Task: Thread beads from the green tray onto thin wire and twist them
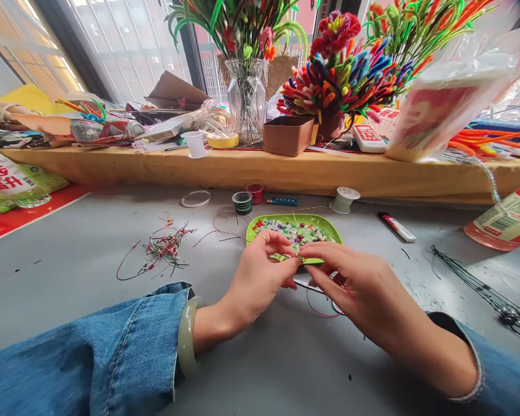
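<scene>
My left hand (260,277) and my right hand (359,289) meet fingertip to fingertip over the near edge of a green tray (329,226) filled with several small coloured beads. Both pinch a small piece of thin red wire (318,312) that trails down onto the grey table beneath my right hand. A jade bangle and a denim sleeve cover my left wrist. Under my right hand lies a slim metal tool (307,285), partly hidden.
Wire scraps (164,248) lie at the left. Wire spools (242,202) (344,199), a wire coil (196,198), a lighter (396,226) and a dark beaded strand (481,286) are around. The wooden ledge (260,167) behind holds a glass vase (246,98), pipe-cleaner flowers (342,75) and a brown box (288,136).
</scene>
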The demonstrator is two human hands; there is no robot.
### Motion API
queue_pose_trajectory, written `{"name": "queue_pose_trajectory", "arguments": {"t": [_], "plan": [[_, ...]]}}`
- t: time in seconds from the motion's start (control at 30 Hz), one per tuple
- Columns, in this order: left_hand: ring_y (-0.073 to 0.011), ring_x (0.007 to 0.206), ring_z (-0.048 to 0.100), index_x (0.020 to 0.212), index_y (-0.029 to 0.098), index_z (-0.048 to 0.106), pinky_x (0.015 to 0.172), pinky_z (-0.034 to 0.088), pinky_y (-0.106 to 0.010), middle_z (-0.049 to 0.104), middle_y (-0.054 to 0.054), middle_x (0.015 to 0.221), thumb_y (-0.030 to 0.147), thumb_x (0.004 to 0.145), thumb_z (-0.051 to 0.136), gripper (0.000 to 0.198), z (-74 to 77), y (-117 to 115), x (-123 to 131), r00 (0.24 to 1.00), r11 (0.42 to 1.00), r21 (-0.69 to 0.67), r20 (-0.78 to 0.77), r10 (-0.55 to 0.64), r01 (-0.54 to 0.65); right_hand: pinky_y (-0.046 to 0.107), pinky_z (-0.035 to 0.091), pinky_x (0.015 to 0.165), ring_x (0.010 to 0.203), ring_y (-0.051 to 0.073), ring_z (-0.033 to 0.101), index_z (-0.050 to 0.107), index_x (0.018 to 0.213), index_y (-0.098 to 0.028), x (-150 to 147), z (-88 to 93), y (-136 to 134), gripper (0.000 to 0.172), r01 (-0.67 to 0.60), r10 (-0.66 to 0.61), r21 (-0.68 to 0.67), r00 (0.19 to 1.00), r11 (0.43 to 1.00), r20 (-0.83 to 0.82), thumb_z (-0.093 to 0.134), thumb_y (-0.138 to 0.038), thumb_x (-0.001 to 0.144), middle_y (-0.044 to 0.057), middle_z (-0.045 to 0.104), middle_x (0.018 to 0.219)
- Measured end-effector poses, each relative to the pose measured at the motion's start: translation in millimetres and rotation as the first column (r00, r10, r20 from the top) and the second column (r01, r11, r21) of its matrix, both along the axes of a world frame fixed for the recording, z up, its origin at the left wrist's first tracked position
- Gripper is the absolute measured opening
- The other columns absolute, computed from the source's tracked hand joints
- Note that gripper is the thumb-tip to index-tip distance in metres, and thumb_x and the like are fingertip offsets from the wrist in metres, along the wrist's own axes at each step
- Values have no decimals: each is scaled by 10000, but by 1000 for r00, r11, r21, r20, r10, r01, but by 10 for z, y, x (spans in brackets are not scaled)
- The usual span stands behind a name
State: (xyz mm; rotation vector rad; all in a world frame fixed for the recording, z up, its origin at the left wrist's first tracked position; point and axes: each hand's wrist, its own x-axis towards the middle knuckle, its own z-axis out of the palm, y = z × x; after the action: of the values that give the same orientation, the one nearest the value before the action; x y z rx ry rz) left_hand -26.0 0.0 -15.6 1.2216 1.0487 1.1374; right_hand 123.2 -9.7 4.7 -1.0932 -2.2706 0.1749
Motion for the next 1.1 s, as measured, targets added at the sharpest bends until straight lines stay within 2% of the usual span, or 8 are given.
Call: {"name": "queue_pose_trajectory", "arguments": {"t": [0.4, 0.53, 0.63, 0.7, 0.77, 0.8, 0.9, 1.1], "plan": [[-67, 538, 498, 818, 179, 411, 521, 443, -218, 533, 12, 731, 179, 661, 561, 216, -11, 0, 11, 999, 999, 22, 39, 23, -24, 260, 435, 543, 726, 160, 563, 559, 953, -148, 12, -48, -37, 213, 132, -221, 391, 956, 911, 193, 444, -150, 774, 79, 574, 936], [-89, 621, 497, 819, 184, 429, 509, 456, -208, 523, 6, 739, 184, 662, 556, 202, -32, 8, 7, 999, 998, 37, 3, 48, -48, 404, 387, 678, 865, 287, 480, 598, 935, -169, 119, 109, -6, 249, 310, -485, 536, 847, 785, 220, 497, -286, 740, 104, 535, 968], [-83, 604, 486, 826, 189, 439, 475, 445, -195, 517, 7, 748, 188, 664, 554, 198, -47, 12, 7, 999, 998, 44, -13, 47, -47, 448, 353, 698, 954, 357, 400, 606, 932, -173, 204, 238, 44, 275, 495, -642, 565, 763, 659, 80, 508, -331, 729, 121, 510, 1032], [-81, 595, 485, 833, 190, 442, 465, 438, -190, 517, 7, 750, 191, 666, 553, 200, -53, 11, 8, 999, 998, 45, -11, 34, -34, 369, 396, 654, 843, 258, 474, 595, 935, -173, 207, 255, 65, 241, 467, -527, 448, 850, 762, 9, 499, -289, 747, 108, 518, 993], [-81, 597, 487, 837, 190, 440, 465, 437, -189, 516, 5, 755, 197, 669, 553, 202, -55, 8, 10, 1000, 999, 46, 2, 21, -21, 275, 424, 571, 643, 135, 505, 578, 919, -187, 160, 202, 69, 186, 266, -271, 240, 963, 934, -12, 488, -233, 762, 65, 539, 948], [-81, 599, 487, 836, 190, 438, 468, 439, -190, 516, 4, 759, 201, 671, 553, 202, -55, 7, 11, 1000, 999, 48, 10, 16, -17, 248, 429, 550, 594, 105, 506, 568, 916, -194, 126, 159, 64, 173, 158, -158, 141, 987, 977, -10, 483, -209, 766, 44, 554, 932], [-77, 595, 487, 832, 188, 436, 474, 443, -194, 512, 2, 775, 215, 677, 553, 195, -54, 7, 12, 1000, 998, 55, 27, 6, -8, 231, 443, 605, 672, 111, 561, 545, 938, -197, 37, 27, 41, 189, 37, -37, 11, 999, 999, 29, 466, -157, 772, 15, 598, 889], [-85, 615, 497, 831, 186, 434, 481, 443, -197, 511, 1, 776, 189, 684, 543, 183, -48, 21, 6, 999, 998, 58, 37, -8, 6, 239, 440, 609, 698, 127, 585, 553, 939, -182, 16, -57, 24, 190, 55, -65, 106, 993, 993, 96, 447, -162, 783, 14, 626, 864]]}}
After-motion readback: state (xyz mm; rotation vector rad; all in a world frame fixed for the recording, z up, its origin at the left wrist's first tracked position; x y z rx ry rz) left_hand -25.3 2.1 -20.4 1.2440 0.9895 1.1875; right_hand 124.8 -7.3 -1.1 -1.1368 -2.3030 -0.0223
